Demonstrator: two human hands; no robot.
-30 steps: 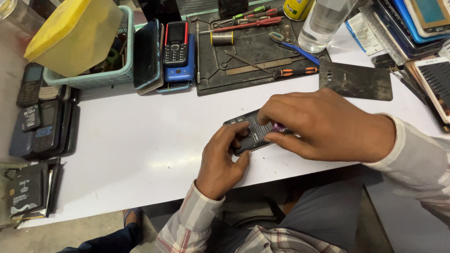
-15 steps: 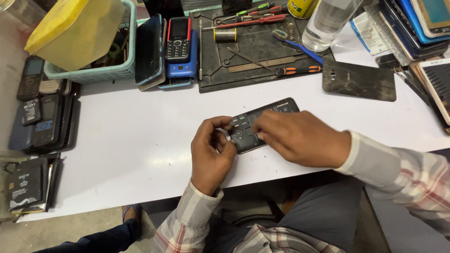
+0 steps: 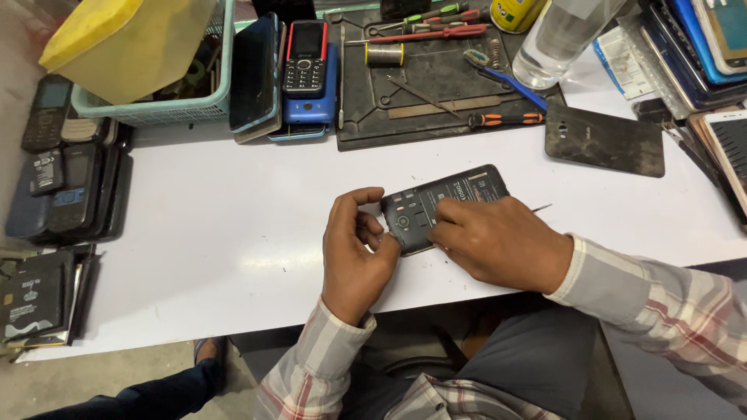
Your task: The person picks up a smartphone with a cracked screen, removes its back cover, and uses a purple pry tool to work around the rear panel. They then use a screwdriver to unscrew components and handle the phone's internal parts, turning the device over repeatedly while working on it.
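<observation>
Since the earlier frame, the opened phone (image 3: 443, 204) has been lowered flat onto the table (image 3: 233, 233). It is pinched by the left hand (image 3: 354, 253) at nine o'clock and pressed by the right hand (image 3: 498, 241) at four o'clock. Exposed parts could be damaged by a slipping fingertip.

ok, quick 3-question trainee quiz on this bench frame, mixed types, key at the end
1. True or false: the opened phone lies on the white table, not on the black mat.
2. Which thing lies right of the mat, beyond the orange-handled screwdriver? A) a dark back cover B) a soldering iron C) a red keypad phone
3. Fill in: the left hand grips the phone's ____ end, as the camera sees it.

Key:
1. True.
2. A.
3. Left; the right hand rests across its lower edge.
</observation>
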